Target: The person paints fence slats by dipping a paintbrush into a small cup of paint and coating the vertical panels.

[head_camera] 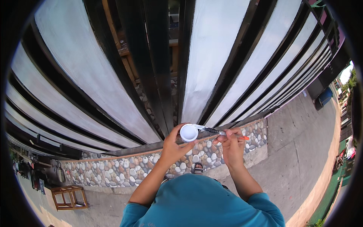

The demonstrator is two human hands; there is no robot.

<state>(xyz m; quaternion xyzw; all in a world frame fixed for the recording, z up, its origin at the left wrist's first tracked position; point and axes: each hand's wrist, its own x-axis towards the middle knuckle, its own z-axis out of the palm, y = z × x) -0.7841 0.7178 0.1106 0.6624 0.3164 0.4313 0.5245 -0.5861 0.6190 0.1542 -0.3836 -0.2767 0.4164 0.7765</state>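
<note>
A small round white cup of white paint sits in my left hand, fingers curled around its side. My right hand grips a paintbrush by its handle, which has an orange end. The brush's whitened bristles point left and meet the cup's rim. Right in front of both hands rises a metal fence of black uprights, with wide white-painted slats on either side. Streaky brush marks show on the white surfaces.
A pebble-patterned ledge runs along the fence's foot, with my sandalled foot at it. Grey concrete pavement extends right. A wooden stool frame lies lower left, near a parked motorcycle. A blue barrel stands far right.
</note>
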